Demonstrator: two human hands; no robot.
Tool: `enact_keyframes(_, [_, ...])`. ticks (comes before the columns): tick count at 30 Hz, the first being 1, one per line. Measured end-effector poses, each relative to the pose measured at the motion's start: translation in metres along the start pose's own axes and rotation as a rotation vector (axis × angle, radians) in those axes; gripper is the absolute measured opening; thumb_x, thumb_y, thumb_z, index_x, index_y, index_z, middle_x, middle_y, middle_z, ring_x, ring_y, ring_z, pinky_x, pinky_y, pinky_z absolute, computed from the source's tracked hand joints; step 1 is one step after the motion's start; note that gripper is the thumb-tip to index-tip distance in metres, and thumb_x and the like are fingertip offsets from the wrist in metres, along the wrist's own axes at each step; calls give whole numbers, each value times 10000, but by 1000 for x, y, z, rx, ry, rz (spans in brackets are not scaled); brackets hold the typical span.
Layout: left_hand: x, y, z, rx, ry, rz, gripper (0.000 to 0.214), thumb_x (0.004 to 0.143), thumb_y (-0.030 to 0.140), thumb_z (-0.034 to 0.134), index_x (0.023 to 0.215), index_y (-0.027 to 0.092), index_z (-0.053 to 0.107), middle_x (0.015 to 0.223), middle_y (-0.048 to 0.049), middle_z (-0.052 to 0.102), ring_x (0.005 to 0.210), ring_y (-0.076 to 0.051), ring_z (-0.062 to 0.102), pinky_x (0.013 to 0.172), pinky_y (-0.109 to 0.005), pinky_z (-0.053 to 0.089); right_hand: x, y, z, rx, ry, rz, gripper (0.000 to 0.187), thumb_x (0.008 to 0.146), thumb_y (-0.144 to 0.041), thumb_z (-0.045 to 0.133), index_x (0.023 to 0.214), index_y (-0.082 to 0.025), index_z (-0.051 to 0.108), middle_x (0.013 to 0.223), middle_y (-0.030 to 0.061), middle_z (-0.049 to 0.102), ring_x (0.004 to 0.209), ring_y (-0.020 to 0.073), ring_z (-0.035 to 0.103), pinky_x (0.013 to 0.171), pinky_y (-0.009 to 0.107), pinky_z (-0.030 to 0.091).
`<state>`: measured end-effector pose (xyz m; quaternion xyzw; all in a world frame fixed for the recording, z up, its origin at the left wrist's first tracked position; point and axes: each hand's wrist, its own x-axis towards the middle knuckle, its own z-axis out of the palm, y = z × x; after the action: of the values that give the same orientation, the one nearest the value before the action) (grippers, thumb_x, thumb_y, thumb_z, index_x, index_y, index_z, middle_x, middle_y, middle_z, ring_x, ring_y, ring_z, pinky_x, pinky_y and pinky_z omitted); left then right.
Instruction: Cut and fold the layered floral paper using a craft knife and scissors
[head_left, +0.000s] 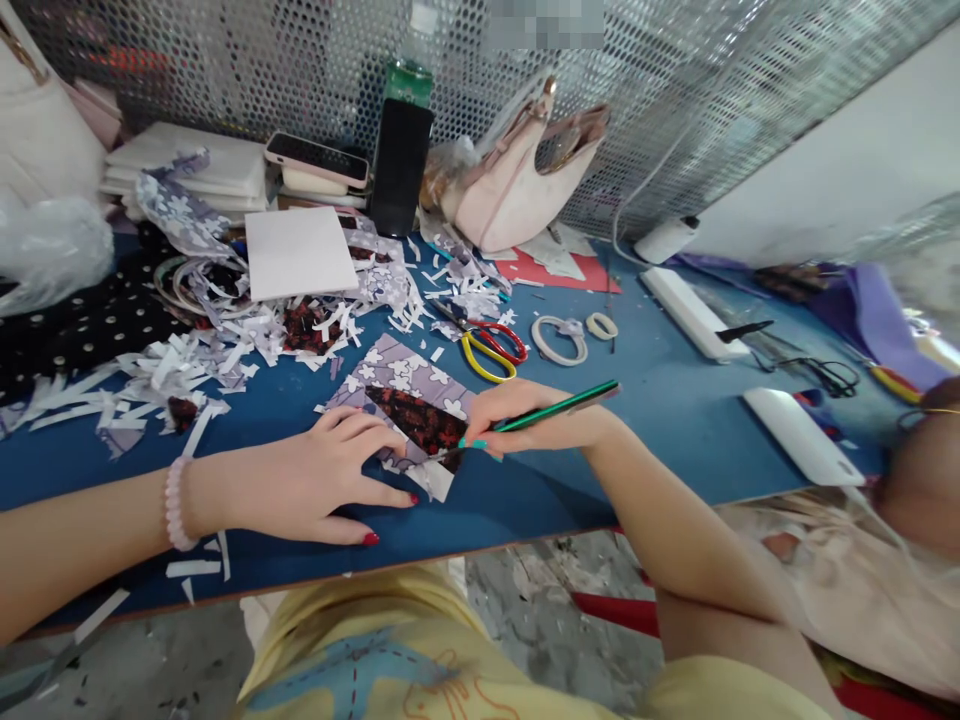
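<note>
Currently the left hand (pixel 315 480) is laid flat, palm down, on the blue table (pixel 660 400), fingers spread and not closed on anything. The forearm is stretched in from the left edge, w/ a pink bead bracelet (pixel 175 503) worn at the wrist. The fingertips are pressed on the near-left part of a paper piece (pixel 397 375). The right hand (pixel 525 420) is brought in from the lower right, wrist bent inward, thumb and fingers pinched shut round a green pencil (pixel 559 407). The pencil is held low and nearly level, its back end pointed up-right, its tip set at the paper's near-right edge, just beside the left fingertips. The paper piece is thus kept between both hands, approx. mid-table, near the front edge. It is seen as a lilac sheet printed w/ white flowers, angled like a diamond, w/ a dark red-and-black patterned strip laid across it; a white corner is shown at its near end. Behind it, scissors (pixel 491 345) w/ yellow and red handles and two tape rings (pixel 559 340) are left on the table; paper scraps (pixel 187 370) are strewn to the left.
</note>
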<state>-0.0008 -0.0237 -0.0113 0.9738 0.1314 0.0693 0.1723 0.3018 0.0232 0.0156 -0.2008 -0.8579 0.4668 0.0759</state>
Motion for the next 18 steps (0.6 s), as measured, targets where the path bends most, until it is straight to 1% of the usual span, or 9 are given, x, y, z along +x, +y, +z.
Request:
enact_keyframes(4, [0,0,-2,21,-11,-1,431,913,391,661,1340,354,613,1362,-134,507,1258,-360,462,1030,-541,376,-15,5,5,106,125,-60,367,1027,-422,476,880,-133,648,578,6,625,519,94,587,588,217,473])
enact_keyframes(6, [-1,0,-3,26,2,9,418,917,382,656,1333,351,619,1362,-131,513,1258,-348,467,1026,-511,386,-16,4,13,101,212,-127,391,1039,-434,445,889,-135,647,624,30,644,569,109,596,614,233,474])
enact_keyframes(7, [-1,0,-3,26,11,14,412,919,374,654,1329,349,623,1360,-129,517,1255,-343,471,1025,-498,389,-15,3,18,36,252,-152,388,1041,-428,441,891,-138,651,673,49,659,628,121,606,647,244,472])
enact_keyframes(9, [-2,0,-4,22,22,16,403,921,358,653,1323,349,628,1354,-124,523,1249,-335,476,1029,-487,389,-9,-2,31,-198,283,-141,357,1041,-402,444,920,-145,661,773,72,664,751,146,601,718,266,457])
enact_keyframes(10, [-2,0,-4,21,17,11,404,921,352,652,1325,350,626,1354,-123,523,1252,-334,473,1033,-488,386,-5,-5,39,-301,296,-146,370,1029,-439,456,916,-149,656,773,68,645,741,152,573,701,267,442])
enact_keyframes(12, [-2,0,-5,20,1,0,405,921,351,652,1325,351,624,1355,-122,517,1261,-336,463,1035,-496,384,3,-10,56,-474,301,-96,382,979,-507,527,925,-147,643,809,71,615,730,164,531,654,266,407])
enact_keyframes(13, [-2,0,-5,22,-5,-3,402,920,353,654,1320,349,625,1355,-123,515,1263,-337,459,1035,-499,385,7,-12,63,-580,301,-70,375,971,-505,538,930,-147,641,806,66,596,721,171,508,639,271,382])
enact_keyframes(15, [-2,0,-5,27,-6,-2,400,917,351,658,1316,343,628,1355,-125,513,1264,-337,457,1036,-502,387,11,-12,74,-736,310,-45,291,1006,-385,488,904,-158,637,794,55,561,724,177,479,648,278,349])
enact_keyframes(18, [-3,-1,-6,24,14,13,386,932,320,636,1318,320,623,1361,-130,517,1267,-331,464,1048,-505,385,13,-9,80,-785,305,-46,285,1023,-208,401,851,-170,626,753,26,507,692,165,430,639,269,308])
